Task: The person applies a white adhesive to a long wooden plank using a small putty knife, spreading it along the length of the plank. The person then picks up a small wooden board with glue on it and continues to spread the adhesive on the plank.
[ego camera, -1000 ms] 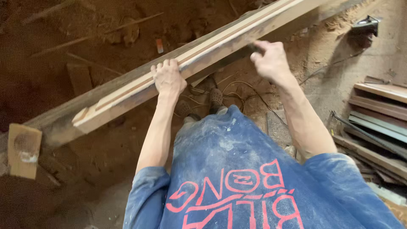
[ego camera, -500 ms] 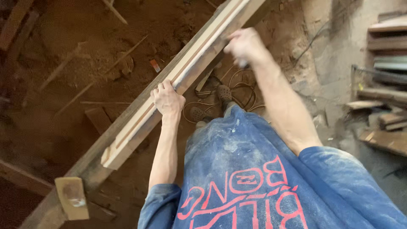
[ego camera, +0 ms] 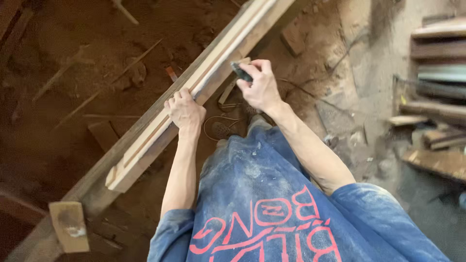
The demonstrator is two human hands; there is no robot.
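Sawdust-brown dirt floor and offcuts surround the work. Left hand fingers curl over the edge of the long wooden moulding strip, gripping it where it lies on a heavier beam. Right hand, which half a second ago lay flat farther up the strip, now pinches a small dark tool against its side edge. Stacked planks lie at right.

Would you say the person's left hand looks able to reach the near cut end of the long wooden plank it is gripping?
Probably yes: the left hand already grips the wooden plank, and the edge down to its near end looks bare.
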